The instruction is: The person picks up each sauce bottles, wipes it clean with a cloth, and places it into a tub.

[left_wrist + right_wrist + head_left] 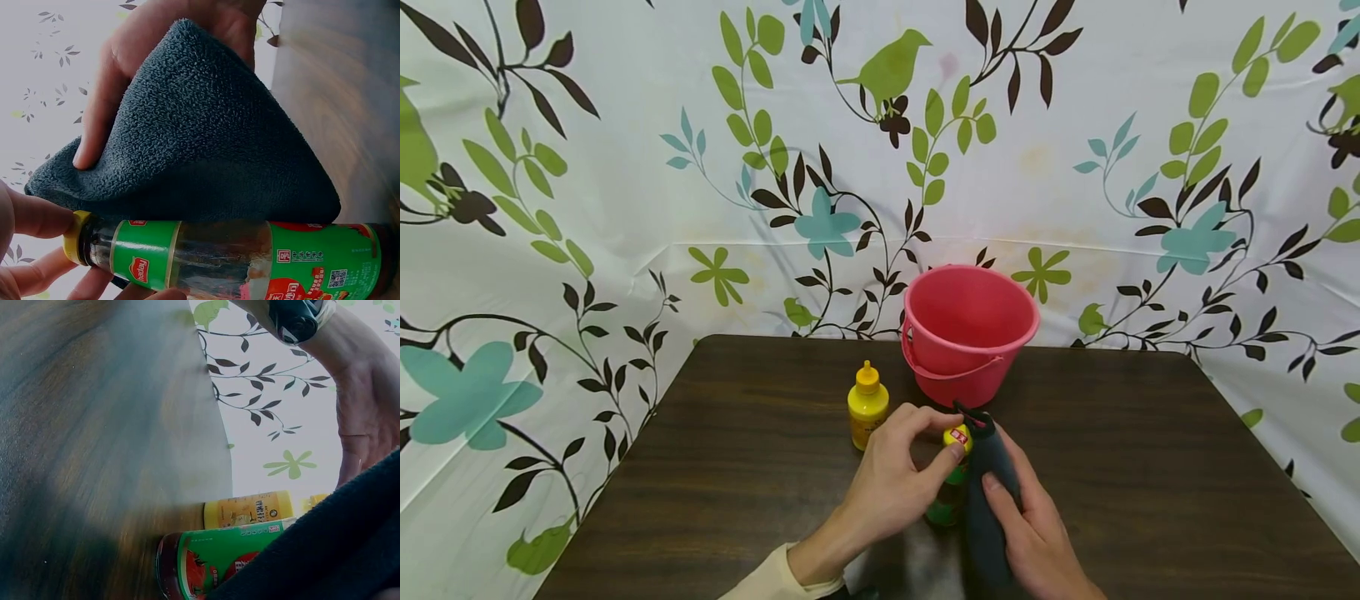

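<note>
Bottle [219, 256] stands on the bench [760, 433], nearer you than the pink bucket [955, 385]; your left hand [891, 475] pinches the bottle's yellow cap [957, 437] and your right hand [1041, 525] grips a dark cloth [988, 483] just to its right.

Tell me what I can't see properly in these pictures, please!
Inside bottom of the pink plastic bucket: head view, hidden by its front side.
Fingertips of the right hand, besides the thumb: head view, behind the dark grey-blue towelling cloth.
Tiniest print on the green-labelled, yellow-capped see-through bottle: left wrist view, too small.
Writing on the round yellow plastic bottle: head view, too small.
</note>
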`<state>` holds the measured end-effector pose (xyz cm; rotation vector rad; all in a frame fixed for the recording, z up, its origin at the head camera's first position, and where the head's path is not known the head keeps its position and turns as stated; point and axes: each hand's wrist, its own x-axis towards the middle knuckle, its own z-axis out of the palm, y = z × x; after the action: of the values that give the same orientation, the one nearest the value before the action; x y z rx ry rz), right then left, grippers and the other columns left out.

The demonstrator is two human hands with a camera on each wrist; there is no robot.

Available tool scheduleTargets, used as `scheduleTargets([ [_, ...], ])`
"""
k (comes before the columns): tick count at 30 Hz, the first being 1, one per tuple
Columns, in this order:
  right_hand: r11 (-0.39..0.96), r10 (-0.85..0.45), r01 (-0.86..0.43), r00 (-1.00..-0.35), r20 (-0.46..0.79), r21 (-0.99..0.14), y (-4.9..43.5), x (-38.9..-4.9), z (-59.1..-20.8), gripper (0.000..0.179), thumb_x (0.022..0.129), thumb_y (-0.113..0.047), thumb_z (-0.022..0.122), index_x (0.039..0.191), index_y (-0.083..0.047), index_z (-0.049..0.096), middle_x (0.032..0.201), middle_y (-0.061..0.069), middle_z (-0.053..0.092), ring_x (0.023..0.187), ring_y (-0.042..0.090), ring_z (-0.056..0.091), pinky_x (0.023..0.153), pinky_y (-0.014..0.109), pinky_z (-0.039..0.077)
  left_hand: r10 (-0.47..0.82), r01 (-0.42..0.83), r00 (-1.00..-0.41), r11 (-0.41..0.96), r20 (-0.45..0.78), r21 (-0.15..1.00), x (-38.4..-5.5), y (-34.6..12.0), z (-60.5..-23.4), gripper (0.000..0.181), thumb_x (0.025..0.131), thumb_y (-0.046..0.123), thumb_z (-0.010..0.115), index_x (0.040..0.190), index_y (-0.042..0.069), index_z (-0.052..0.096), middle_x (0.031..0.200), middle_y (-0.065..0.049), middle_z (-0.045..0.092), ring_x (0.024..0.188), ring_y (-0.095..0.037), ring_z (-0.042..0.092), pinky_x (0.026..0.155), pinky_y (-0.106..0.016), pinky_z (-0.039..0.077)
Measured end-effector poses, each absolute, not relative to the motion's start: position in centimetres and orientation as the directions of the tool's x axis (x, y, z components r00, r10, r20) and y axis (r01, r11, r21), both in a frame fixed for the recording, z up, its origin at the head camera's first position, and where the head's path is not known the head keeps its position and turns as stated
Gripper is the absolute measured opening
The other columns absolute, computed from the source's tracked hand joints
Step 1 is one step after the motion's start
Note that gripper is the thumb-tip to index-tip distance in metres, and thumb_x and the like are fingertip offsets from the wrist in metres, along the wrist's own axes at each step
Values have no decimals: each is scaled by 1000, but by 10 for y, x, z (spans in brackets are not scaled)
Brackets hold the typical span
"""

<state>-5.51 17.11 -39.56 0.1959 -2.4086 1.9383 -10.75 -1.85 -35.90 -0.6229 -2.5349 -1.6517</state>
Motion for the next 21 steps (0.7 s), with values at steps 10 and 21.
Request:
scheduleTargets([
  [10, 244, -127, -131, -987, 102, -961, 159, -60, -392, 67, 112, -23, 50, 165, -46, 18, 172, 5, 27, 149, 38, 39, 109, 53, 51, 315, 352, -916, 339, 247, 873, -109, -20, -360, 30, 97, 25, 75, 126, 25, 76, 111, 7, 69, 95, -18, 60, 78, -27, 54],
  [21, 246, -153, -220, -970, 187, -944, 152, -68, -399, 65, 113, -20, 49, 166, -41, 18, 169, 4, 32, 145, 27, 44, 110, 17, 44, 312, 356, -914, 319, 258, 878, -111, -20, -361, 31, 96, 18, 74, 125, 25, 76, 115, 4, 71, 98, -19, 61, 79, -31, 56],
])
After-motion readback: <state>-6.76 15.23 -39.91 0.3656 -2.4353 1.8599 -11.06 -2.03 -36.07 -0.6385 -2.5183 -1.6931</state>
